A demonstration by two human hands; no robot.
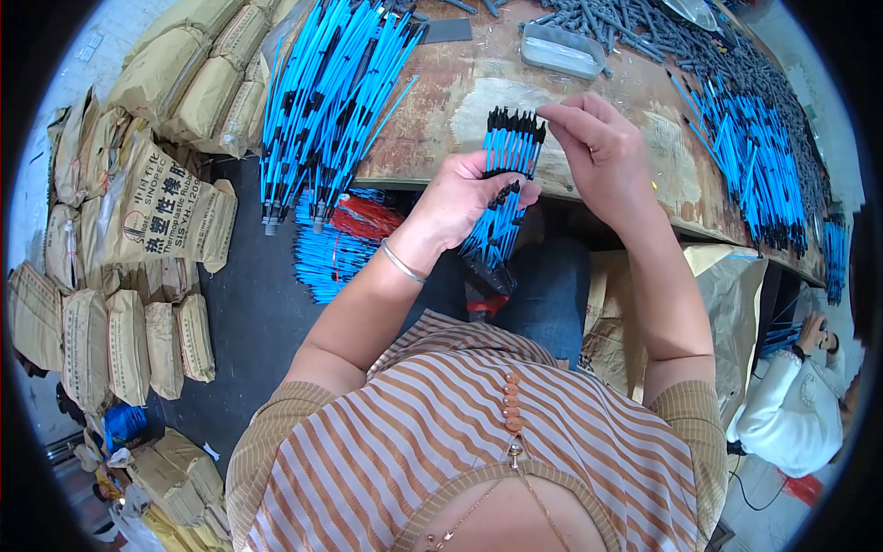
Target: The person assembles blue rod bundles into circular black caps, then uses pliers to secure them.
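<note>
– Striped shirt (pixel 395 432) closest to us, orange beads (pixel 511 401) hanging at its front, and past them we find the hands. What have we got in the left one?

– Left hand (pixel 464 198), clasping a bundle of blue rods (pixel 511 152), thumb pressed across it. We see black ends bunched on the far side of the grip, and more blue and black on the near side, above the jeans (pixel 559 281).

– So its long axis runs near to far?

– Yes, leaning slightly right at the far end. And it's the right hand (pixel 602 152) that's nearer those black ends: it's just to their right, thumb and forefinger drawn close together at the far right corner.

– Pinching one?

– We can't tell; the fingertips are right beside the outermost end, too fine to call.

– And the surface?

– Worn brown table (pixel 423 110), its near edge passing behind the bundle; we can't judge the height. Farther back, a clear tray (pixel 563 57) and a heap of dark grey parts (pixel 635 35), with a left pile (pixel 336 92) and a right pile (pixel 754 166) of blue rods flanking them.

– The room?

– Paper sacks (pixel 161 78) stacked along the left, dark floor (pixel 244 313) beside them, and a person in white (pixel 791 405) off to the near right.
</note>
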